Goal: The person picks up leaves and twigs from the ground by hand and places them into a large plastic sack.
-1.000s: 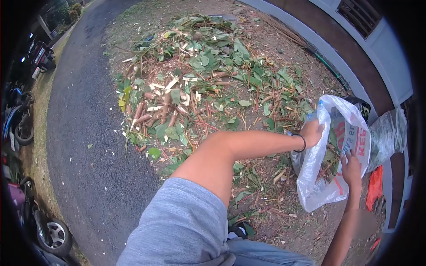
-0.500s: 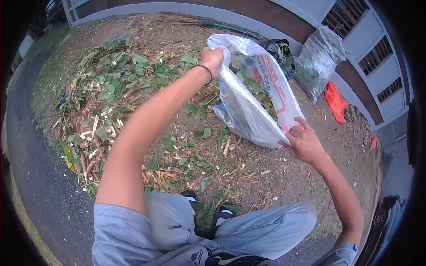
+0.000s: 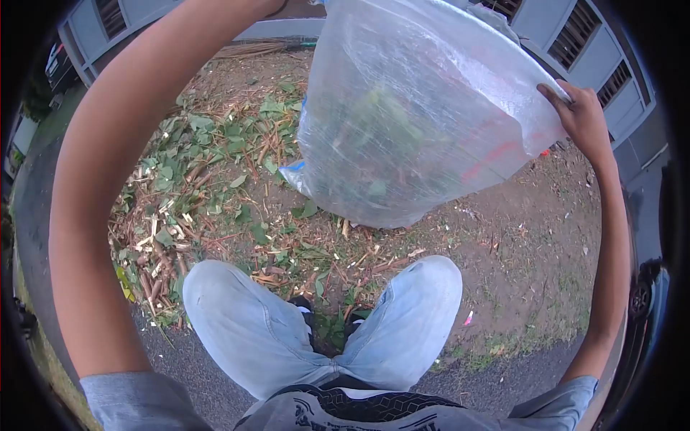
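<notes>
Where the view starts, nearer the body than the fingers: a grey shirt [image 3: 359,416] with dark print, then faded blue jeans [image 3: 237,323], the knees bent and set apart.
Left arm [image 3: 93,194]: bare, arching up well to the left of the right fingers; the left hand lies past the top edge, so I cannot tell how its fingers stand.
Right hand [image 3: 583,118]: thumb and fingers pinching the bag's rim.
Bag [image 3: 445,108]: just left of the right fingers, held out between the two arms; milky and see-through, with dim green patches [image 3: 388,122] showing through, a faint red streak nearer the fingers and a blue edge at the far left corner.
Bag's material and shape: thin, shiny plastic with fine creases and streaks, broad at the rim and narrowing below.
Bag's direction: rim up and to the right, ending at the right fingers; lower end toward the ground before the knees; long axis slanting down and left from the fingers.
Soil [image 3: 532,215]: rough brown, below the right fingers.
Leaves [image 3: 205,144] and chopped stems [image 3: 158,280]: scattered far left of those fingers, limp green among splintered pale wood.
Wall [image 3: 287,29]: smooth, grey-white, beyond the fingers.
</notes>
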A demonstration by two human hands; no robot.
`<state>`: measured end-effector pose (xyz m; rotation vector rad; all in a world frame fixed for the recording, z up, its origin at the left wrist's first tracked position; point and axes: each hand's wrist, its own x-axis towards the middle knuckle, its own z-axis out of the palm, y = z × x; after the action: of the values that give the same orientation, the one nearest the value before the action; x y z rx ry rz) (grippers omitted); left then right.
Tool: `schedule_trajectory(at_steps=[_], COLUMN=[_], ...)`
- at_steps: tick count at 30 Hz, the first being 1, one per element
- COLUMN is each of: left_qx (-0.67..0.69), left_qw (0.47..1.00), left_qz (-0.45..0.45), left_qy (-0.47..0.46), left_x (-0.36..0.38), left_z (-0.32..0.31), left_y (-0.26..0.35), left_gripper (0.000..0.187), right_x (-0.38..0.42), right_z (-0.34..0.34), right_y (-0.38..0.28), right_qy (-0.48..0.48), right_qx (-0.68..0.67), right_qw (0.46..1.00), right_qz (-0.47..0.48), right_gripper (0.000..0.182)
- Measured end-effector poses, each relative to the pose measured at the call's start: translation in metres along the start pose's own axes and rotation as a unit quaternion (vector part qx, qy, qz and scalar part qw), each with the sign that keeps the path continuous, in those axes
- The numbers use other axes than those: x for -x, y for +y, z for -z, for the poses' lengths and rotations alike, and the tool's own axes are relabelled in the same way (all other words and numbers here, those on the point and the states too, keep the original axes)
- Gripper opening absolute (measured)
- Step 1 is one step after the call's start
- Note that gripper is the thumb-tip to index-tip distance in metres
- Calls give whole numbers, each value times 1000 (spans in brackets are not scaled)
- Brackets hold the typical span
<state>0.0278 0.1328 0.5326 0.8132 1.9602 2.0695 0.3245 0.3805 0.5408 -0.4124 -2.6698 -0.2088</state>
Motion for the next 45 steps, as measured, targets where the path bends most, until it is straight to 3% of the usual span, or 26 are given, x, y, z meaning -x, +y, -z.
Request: schedule_trajectory(at_steps=[5, 7, 8, 11, 15, 17, 18, 20, 21, 22, 23, 24, 26, 27, 29, 33, 35, 36, 38, 39, 40, 41, 42, 43, 44, 45], left_qx=[-7, 25, 29, -38, -106, -122, -124, -150, -187, -190, -428, -608, -624, -623, -614, -560, -473, -472, -371, -372, -421, -463, -463, -574, -660, -676], left_qw=[971, 966, 973, 978, 960, 948, 949, 947, 950, 950, 903, 739, 718, 721, 775, 806, 864, 864, 920, 921, 888, 840, 843, 723, 574, 547], left_qz=[237, 258, 229, 206, 259, 292, 289, 283, 246, 245, -24, -290, -307, -303, -130, -58, -148, -146, -105, -103, -186, -262, -254, -331, -397, -418], left_qy=[-14, -14, 21, -3, -2, -18, -16, 26, 40, 37, 25, 12, -14, -12, -70, -181, -86, -95, 63, 60, -23, -105, -105, -194, -277, -263], left_x=[104, 132, 147, 160, 172, 171, 169, 165, 157, 143, 126, 110, 78, 64, 34, -12, -29, -27, -17, -10, 0, 4, 3, 0, -3, -9], left_z=[37, 59, 58, 90, 98, 101, 103, 105, 106, 107, 109, 106, 82, 70, 53, 59, 72, 63, 57, 57, 59, 62, 69, 79, 87, 90], left_y=[-90, -105, -97, -119, -122, -119, -120, -122, -122, -126, -133, -131, -123, -132, -170, -251, -284, -278, -254, -236, -216, -204, -200, -196, -192, -188], left_gripper=[40, 40, 39, 38, 33, 37, 37, 57, 78, 78, 80, 83, 83, 83, 72, 55, 40, 40, 36, 36, 34, 37, 37, 44, 54, 59], right_x=[100, 110, 107, 86, 43, 29, 23, 13, 8, 4, 3, 3, 7, 9, 13, 21, 26, 29, 31, 32, 33, 34, 34, 31, 22, 9], right_z=[-79, -82, -81, -81, -118, -139, -143, -148, -161, -180, -190, -190, -187, -184, -175, -164, -181, -180, -173, -181, -187, -192, -196, -202, -205, -204], right_y=[-37, -59, -68, -85, -83, -84, -87, -96, -85, -67, -55, -52, -52, -51, -46, -33, -10, -9, -10, 2, 10, 16, 23, 34, 39, 43], right_qy=[-130, -141, -138, -170, -95, 69, 73, -118, -119, -141, -162, -162, -93, -97, 9, -2, -237, -242, -437, -478, -481, -425, -361, -279, -286, -199], right_qx=[-45, -87, -92, -108, -33, 20, 19, -4, -7, -68, -128, -127, -149, -147, -161, -145, -125, -127, -235, -267, -267, -393, -507, -583, -582, -627], right_qw=[971, 953, 954, 975, 991, 985, 985, 991, 991, 987, 978, 978, 983, 983, 986, 986, 962, 960, 856, 822, 821, 779, 713, 668, 667, 639], right_qz=[194, 253, 249, 96, 93, 156, 157, -61, -64, -48, -30, -30, -58, -55, -40, -77, -56, -64, -145, -155, -154, -241, -323, -368, -368, -398], right_gripper=[29, 38, 38, 43, 40, 37, 37, 43, 43, 39, 34, 34, 28, 28, 29, 29, 30, 30, 27, 32, 32, 33, 35, 30, 30, 25])
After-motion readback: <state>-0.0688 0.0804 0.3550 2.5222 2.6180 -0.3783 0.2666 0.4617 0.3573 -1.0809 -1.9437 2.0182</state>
